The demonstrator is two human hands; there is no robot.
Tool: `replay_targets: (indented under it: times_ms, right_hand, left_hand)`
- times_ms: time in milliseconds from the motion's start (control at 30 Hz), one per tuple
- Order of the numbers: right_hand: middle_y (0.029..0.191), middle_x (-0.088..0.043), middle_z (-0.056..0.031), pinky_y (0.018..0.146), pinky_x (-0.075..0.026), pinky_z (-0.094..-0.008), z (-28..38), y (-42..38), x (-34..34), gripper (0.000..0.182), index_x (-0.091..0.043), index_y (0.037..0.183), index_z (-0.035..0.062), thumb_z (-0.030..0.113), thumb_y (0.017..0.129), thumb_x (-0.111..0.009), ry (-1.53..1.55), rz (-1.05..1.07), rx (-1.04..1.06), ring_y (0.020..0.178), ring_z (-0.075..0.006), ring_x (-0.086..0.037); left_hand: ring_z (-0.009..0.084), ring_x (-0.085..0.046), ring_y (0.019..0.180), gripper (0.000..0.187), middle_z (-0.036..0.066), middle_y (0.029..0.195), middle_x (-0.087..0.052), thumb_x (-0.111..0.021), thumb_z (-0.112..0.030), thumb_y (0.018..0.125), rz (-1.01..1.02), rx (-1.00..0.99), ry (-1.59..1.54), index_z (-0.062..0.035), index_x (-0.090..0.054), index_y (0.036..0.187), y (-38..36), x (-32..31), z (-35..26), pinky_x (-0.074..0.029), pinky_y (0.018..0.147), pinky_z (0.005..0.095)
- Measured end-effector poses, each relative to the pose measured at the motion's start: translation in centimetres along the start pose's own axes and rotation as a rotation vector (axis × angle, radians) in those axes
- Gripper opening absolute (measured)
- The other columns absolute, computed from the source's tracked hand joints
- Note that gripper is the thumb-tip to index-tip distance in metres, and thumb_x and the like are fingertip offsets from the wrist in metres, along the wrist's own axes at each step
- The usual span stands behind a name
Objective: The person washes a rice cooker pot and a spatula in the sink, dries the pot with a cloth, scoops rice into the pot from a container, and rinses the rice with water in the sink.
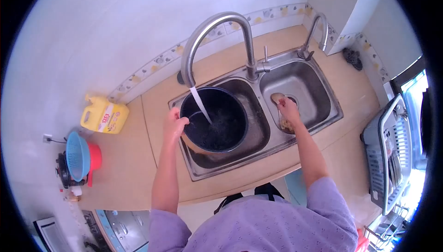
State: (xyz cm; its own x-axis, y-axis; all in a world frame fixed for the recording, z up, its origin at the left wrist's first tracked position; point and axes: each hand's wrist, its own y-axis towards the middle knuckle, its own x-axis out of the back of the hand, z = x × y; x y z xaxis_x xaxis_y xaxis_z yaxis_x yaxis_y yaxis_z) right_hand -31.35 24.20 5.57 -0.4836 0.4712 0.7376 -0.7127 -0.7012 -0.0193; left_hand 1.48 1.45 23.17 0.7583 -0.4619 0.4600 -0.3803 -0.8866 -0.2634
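A dark-lined pot (226, 132) stands in the left basin, with water in it. My left hand (175, 124) is closed on the pot's left edge, where a handle may be hidden under the fingers. From the large curved faucet (188, 63) a stream of water (200, 105) runs into the pot. Over the right basin (318, 95), my right hand (289, 110) pinches a tan, flat piece (277, 97) whose kind I cannot make out. Just below that hand, yellowish bits (286, 125) lie by the basin's near-left side.
A yellow jug (105, 115) stands on the counter at left, with a blue colander (77, 156) and a red basin (95, 156) nearer. A smaller faucet (319, 30) rises behind the right basin. At right stands a grey dish rack (383, 155). A dark scrubber (352, 59) lies in the back corner.
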Motion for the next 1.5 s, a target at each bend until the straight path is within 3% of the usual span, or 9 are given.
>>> replay_targets:
  times_ms: [200, 367, 567, 667, 767, 933, 1100, 1300, 1500]
  right_hand:
    - [0.094, -0.062, -0.0238, 0.079, -0.05, -0.0424, -4.8, 3.4, -6.8, 0.027, -0.058, 0.096, -0.0011, 0.014, 0.074, -0.06, -0.388, 0.186, -0.122, 0.091, -0.0365, -0.061]
    - [0.102, -0.059, -0.0256, 0.075, -0.05, -0.0459, -4.0, 4.7, -9.6, 0.041, -0.039, 0.117, -0.0019, 0.016, 0.082, -0.05, -0.313, 0.148, -0.278, 0.088, -0.0385, -0.061]
    - [0.084, -0.061, -0.02, 0.073, -0.05, -0.0423, -7.8, 5.2, -10.7, 0.038, -0.049, 0.103, -0.0034, 0.017, 0.074, -0.062, -0.138, -0.161, -0.272, 0.08, -0.0351, -0.063]
    - [0.077, -0.06, -0.0124, 0.061, -0.05, -0.0349, -9.0, 7.3, -7.9, 0.026, -0.054, 0.093, -0.0026, 0.014, 0.076, -0.063, -0.117, -0.097, -0.206, 0.068, -0.0257, -0.063]
    - [0.072, -0.058, -0.0064, 0.049, -0.046, -0.0267, -0.3, 4.4, 0.0, 0.014, -0.055, 0.086, 0.0007, 0.014, 0.086, -0.054, 0.849, -0.222, -0.275, 0.055, -0.0159, -0.057]
    - [0.07, -0.056, -0.0047, 0.042, -0.041, -0.0245, 10.5, -4.1, 3.8, 0.015, -0.054, 0.088, 0.0026, 0.015, 0.091, -0.046, 1.015, 0.2, -0.277, 0.045, -0.0119, -0.049]
    - [0.069, -0.054, -0.0089, 0.043, -0.043, -0.0294, 12.8, -6.0, -12.3, 0.011, -0.052, 0.091, 0.0024, 0.005, 0.082, -0.046, 1.475, 0.6, -0.754, 0.052, -0.0172, -0.052]
    - [0.082, -0.055, -0.0119, 0.048, -0.047, -0.0365, 17.1, -1.2, -31.0, 0.014, -0.052, 0.093, 0.0061, 0.015, 0.085, -0.046, 1.567, 0.304, -1.089, 0.064, -0.023, -0.056]
    - [0.091, -0.056, -0.0155, 0.051, -0.046, -0.0359, 20.1, -0.1, -30.2, 0.028, -0.055, 0.101, 0.0016, 0.022, 0.087, -0.042, 1.793, 0.278, -0.862, 0.069, -0.026, -0.055]
  left_hand:
    - [0.0097, -0.046, 0.044, 0.019, 0.001, 0.059, -0.049, -0.057, 0.001, 0.062, -0.05, -0.006, -0.055, -0.0086, -0.043, 0.07, -1.2, 1.3, -1.8, -0.036, 0.034, 0.0244]
    - [0.0079, -0.043, 0.042, 0.019, -0.001, 0.057, -0.048, -0.056, 0.002, 0.064, -0.107, -0.038, -0.155, -0.0089, -0.043, 0.071, -1.3, 1.7, -2.5, -0.033, 0.033, 0.0222]
    - [0.0077, -0.044, 0.042, 0.019, -0.001, 0.056, -0.046, -0.056, 0.004, 0.064, -0.149, -0.079, -0.115, -0.0082, -0.043, 0.07, -1.3, 1.9, -3.4, -0.033, 0.033, 0.0225]
    - [0.0076, -0.044, 0.043, 0.018, -0.002, 0.056, -0.046, -0.055, 0.004, 0.064, -0.156, -0.077, -0.078, -0.0079, -0.043, 0.068, -1.2, 2.1, -3.3, -0.033, 0.034, 0.0229]
    - [0.0075, -0.043, 0.046, 0.018, -0.002, 0.057, -0.045, -0.055, 0.004, 0.063, -0.132, -0.124, -0.055, -0.0079, -0.042, 0.066, -1.2, 2.5, -3.7, -0.034, 0.039, 0.0236]
    - [0.0122, -0.042, 0.051, 0.017, 0.002, 0.057, -0.044, -0.055, 0.003, 0.062, -0.202, -0.367, 0.23, -0.006, -0.042, 0.065, -1.5, 2.8, -4.7, -0.035, 0.049, 0.0271]
    - [0.0383, -0.057, 0.068, 0.035, 0.017, 0.068, -0.058, -0.058, 0.001, 0.064, -0.274, -0.558, 0.78, -0.012, -0.049, 0.095, -3.3, 3.4, -8.9, -0.043, 0.058, 0.0451]
    - [0.0378, -0.059, 0.067, 0.069, 0.019, 0.076, -0.062, -0.057, 0.004, 0.063, -0.245, -0.794, 1.281, -0.0239, -0.049, 0.125, -5.0, 5.2, -14.2, -0.046, 0.06, 0.0479]
    - [0.033, -0.059, 0.058, 0.059, 0.015, 0.061, -0.058, -0.058, 0.004, 0.065, -0.303, -0.839, 1.495, -0.0144, -0.052, 0.121, -6.3, 7.9, -18.6, -0.043, 0.05, 0.043]
